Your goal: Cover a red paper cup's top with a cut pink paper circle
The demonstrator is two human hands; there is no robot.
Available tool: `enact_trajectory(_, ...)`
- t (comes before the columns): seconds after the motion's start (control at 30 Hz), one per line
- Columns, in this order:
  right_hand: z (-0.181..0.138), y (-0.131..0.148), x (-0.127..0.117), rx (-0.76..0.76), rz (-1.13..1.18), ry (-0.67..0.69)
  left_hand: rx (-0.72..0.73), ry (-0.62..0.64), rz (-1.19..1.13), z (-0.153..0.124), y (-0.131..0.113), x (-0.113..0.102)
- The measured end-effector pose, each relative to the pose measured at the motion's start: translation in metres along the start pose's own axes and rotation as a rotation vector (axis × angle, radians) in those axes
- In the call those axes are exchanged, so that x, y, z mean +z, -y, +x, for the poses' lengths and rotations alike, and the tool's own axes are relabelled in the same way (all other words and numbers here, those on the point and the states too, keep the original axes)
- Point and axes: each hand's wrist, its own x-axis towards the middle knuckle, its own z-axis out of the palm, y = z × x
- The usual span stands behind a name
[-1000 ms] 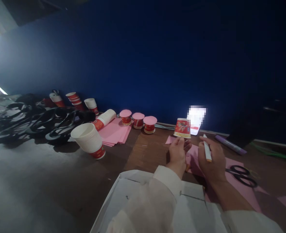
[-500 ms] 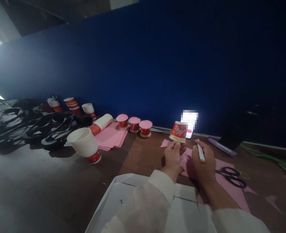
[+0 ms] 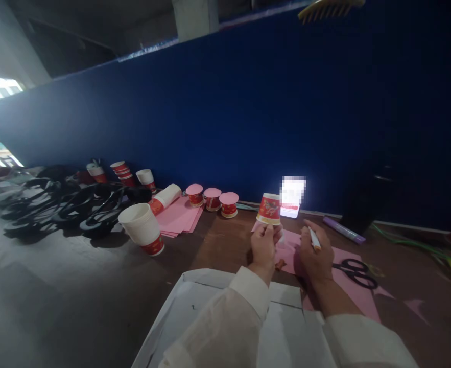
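My left hand (image 3: 264,249) pinches a short red paper cup (image 3: 269,208) by its gold-banded lower edge, keeping it raised in front of the lit phone. The cup's pale end faces up. To its right, my right hand (image 3: 317,253) is closed around a white marker (image 3: 314,239) with an orange end. The marker is apart from the cup. Under my hands lies a pink paper sheet (image 3: 350,294), with black-handled scissors (image 3: 357,273) on it. A small brown piece (image 3: 280,265) rests between my wrists.
Three red cups topped with pink discs (image 3: 212,192) stand near the blue partition (image 3: 210,112). Left of them are pink sheets (image 3: 183,217), stacked white-and-red cups (image 3: 143,227) and black straps (image 3: 72,207). A purple marker (image 3: 343,230) lies right; a white box (image 3: 206,286) sits in front.
My view has shifted a little, showing more above the partition. The cup now stands more upright and farther left of the phone. Both hands keep their holds.
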Motion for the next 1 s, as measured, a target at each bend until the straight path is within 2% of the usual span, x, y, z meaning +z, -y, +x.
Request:
enact_trajectory(0.17,-0.005,-0.004,-0.001,-0.049,-0.063,0.111,0.106,-0.100,-0.059,0.001,-0.006,-0.016)
enact_trajectory(0.33,-0.012,0.008,-0.009,-0.100,-0.133,0.305,0.185,-0.129,0.064,-0.001,-0.011,-0.038)
enact_trajectory(0.53,-0.022,0.051,-0.029,-0.091,-0.536,0.607,0.049,-0.238,0.084,0.006,-0.013,-0.046)
enact_trajectory(0.7,-0.027,0.071,-0.039,0.062,-0.721,0.862,-0.034,-0.300,0.076,0.007,-0.017,-0.044)
enact_trajectory(1.0,-0.023,0.067,-0.040,0.146,-0.713,0.965,-0.063,-0.343,0.154,-0.001,-0.027,-0.041)
